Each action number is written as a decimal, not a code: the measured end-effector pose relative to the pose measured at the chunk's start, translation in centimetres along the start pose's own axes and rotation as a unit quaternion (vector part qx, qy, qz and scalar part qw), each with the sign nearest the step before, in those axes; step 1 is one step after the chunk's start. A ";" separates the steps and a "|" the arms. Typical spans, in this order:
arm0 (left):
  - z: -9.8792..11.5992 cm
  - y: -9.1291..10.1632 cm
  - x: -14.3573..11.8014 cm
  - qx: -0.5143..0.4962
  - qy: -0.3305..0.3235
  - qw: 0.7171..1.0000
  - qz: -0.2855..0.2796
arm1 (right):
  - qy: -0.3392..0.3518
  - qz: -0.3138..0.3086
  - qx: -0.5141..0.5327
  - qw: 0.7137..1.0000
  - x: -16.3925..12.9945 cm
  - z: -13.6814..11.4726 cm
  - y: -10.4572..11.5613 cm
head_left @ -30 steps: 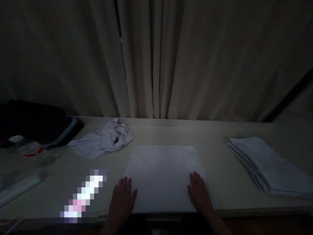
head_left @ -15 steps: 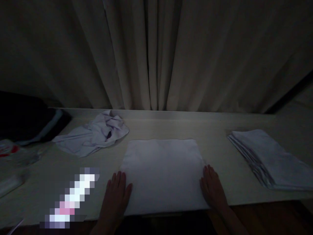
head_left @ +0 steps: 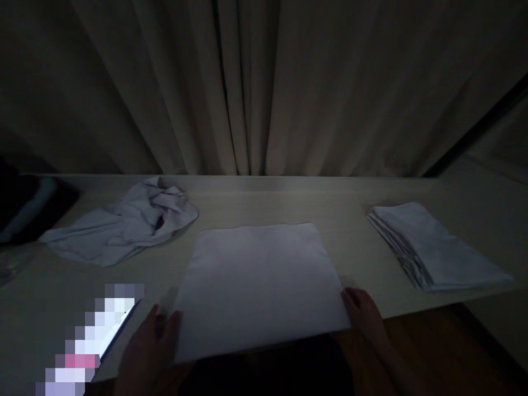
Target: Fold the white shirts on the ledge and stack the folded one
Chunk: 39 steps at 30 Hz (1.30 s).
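While the white cloth (head_left: 259, 291) lies flat at the frame's lower centre, between both hands, the right hand (head_left: 366, 313) pinches its right edge – the left hand (head_left: 148, 344) curls at its left edge, whether gripping I cannot tell.

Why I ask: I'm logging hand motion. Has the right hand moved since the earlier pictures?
Yes: against the curtain, the right hand has moved to the right.

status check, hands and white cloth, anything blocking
Left hand at left edge, right hand at right edge. White cloth flat on table. Crumpled cloth apart, not blocking.
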State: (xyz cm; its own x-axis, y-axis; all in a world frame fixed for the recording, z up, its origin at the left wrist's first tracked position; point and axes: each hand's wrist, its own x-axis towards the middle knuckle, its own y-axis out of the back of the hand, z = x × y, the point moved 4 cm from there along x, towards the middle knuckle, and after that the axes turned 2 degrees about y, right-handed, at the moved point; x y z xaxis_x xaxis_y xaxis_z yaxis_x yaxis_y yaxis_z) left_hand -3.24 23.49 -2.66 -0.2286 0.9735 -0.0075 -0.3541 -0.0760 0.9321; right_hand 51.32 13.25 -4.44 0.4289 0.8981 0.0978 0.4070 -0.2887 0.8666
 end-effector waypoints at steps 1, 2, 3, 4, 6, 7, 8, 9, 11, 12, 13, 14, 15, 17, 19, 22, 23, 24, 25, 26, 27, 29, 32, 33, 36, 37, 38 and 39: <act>-0.2 0.5 -0.2 -0.018 0.021 0.999 -0.018 | -0.023 -0.013 0.021 0.999 0.0 0.1 0.2; -0.3 0.8 -0.3 -0.037 0.037 0.998 -0.040 | -0.040 -0.022 0.038 0.998 -0.1 0.0 0.3; -0.3 1.0 -0.4 -0.056 0.051 0.995 -0.061 | -0.052 -0.027 0.048 0.997 -0.1 -0.1 0.4; -0.1 1.2 -0.4 -0.078 0.063 0.992 -0.077 | -0.058 -0.028 0.053 0.997 -0.1 -0.3 0.4; 0.2 1.6 -0.4 -0.113 0.075 0.987 -0.086 | -0.061 -0.025 0.059 0.996 0.0 -0.7 0.3; 0.4 1.8 -0.3 -0.127 0.076 0.986 -0.082 | -0.062 -0.026 0.066 0.996 0.1 -0.8 0.3; 0.6 2.0 -0.1 -0.139 0.076 0.984 -0.079 | -0.066 -0.030 0.077 0.994 0.2 -0.8 0.2; 0.6 2.1 0.0 -0.151 0.077 0.982 -0.079 | -0.071 -0.034 0.089 0.993 0.4 -0.8 0.1; 0.5 2.2 0.2 -0.164 0.088 0.979 -0.081 | -0.081 -0.044 0.112 0.989 0.7 -0.5 0.1; 0.4 2.2 0.3 -0.164 0.092 0.979 -0.082 | -0.085 -0.046 0.118 0.988 0.8 -0.2 0.1; 0.2 2.1 0.4 -0.160 0.091 0.979 -0.085 | -0.087 -0.047 0.120 0.988 0.9 0.0 0.1; 0.1 2.0 0.4 -0.152 0.083 0.981 -0.091 | -0.087 -0.050 0.122 0.988 0.9 0.2 0.1; -0.1 1.9 0.5 -0.139 0.068 0.983 -0.101 | -0.084 -0.056 0.118 0.988 0.9 0.5 0.2; -0.1 1.7 0.6 -0.091 0.031 0.989 -0.112 | -0.067 -0.064 0.082 0.992 0.9 0.7 0.3; 0.4 1.7 1.0 -0.016 -0.023 0.997 -0.075 | -0.014 -0.029 0.000 0.999 1.3 0.0 0.7; 3.0 1.7 2.0 0.075 -0.135 0.987 0.042 | 0.099 0.065 -0.117 0.986 3.0 -3.2 0.8; 4.2 1.3 2.4 0.088 -0.178 0.978 0.068 | 0.130 0.082 -0.134 0.979 3.7 -4.7 0.3; 5.5 0.7 2.8 0.096 -0.220 0.967 0.084 | 0.156 0.088 -0.143 0.973 4.5 -6.3 -0.4; 6.6 -0.1 3.4 0.103 -0.254 0.957 0.092 | 0.178 0.088 -0.146 0.969 5.4 -7.9 -1.4; 7.6 -0.9 3.9 0.111 -0.286 0.947 0.097 | 0.198 0.083 -0.149 0.965 6.3 -9.3 -2.5; 8.3 -1.8 4.4 0.120 -0.309 0.938 0.100 | 0.212 0.073 -0.153 0.962 7.1 -10.4 -3.7; 8.6 -3.5 5.5 0.138 -0.320 0.931 0.108 | 0.221 0.043 -0.165 0.960 8.5 -11.4 -6.1; 7.2 -5.4 6.4 0.146 -0.309 0.932 0.117 | 0.218 0.008 -0.175 0.960 9.6 -10.2 -8.8; 6.6 -5.7 6.5 0.143 -0.307 0.934 0.118 | 0.216 0.007 -0.173 0.961 9.7 -9.5 -9.2; 6.2 -5.7 7.0 0.128 -0.301 0.938 0.115 | 0.222 0.016 -0.166 0.961 10.2 -8.2 -9.4; 6.6 -5.5 7.3 0.123 -0.298 0.940 0.114 | 0.226 0.021 -0.167 0.960 10.5 -8.2 -9.3; 7.2 -5.2 7.8 0.119 -0.295 0.941 0.114 | 0.230 0.027 -0.169 0.958 10.9 -8.4 -9.1; 8.1 -4.9 8.4 0.116 -0.295 0.942 0.113 | 0.235 0.034 -0.171 0.956 11.5 -8.7 -8.9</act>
State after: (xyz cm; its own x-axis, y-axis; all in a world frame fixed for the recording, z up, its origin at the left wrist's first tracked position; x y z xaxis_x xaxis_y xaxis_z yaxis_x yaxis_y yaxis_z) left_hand 3.89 33.83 -4.38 0.2936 0.8937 0.3394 -0.1330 -0.3134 0.9403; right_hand 45.58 29.06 -6.78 0.0024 0.9539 0.3000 0.0691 -0.2994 0.9516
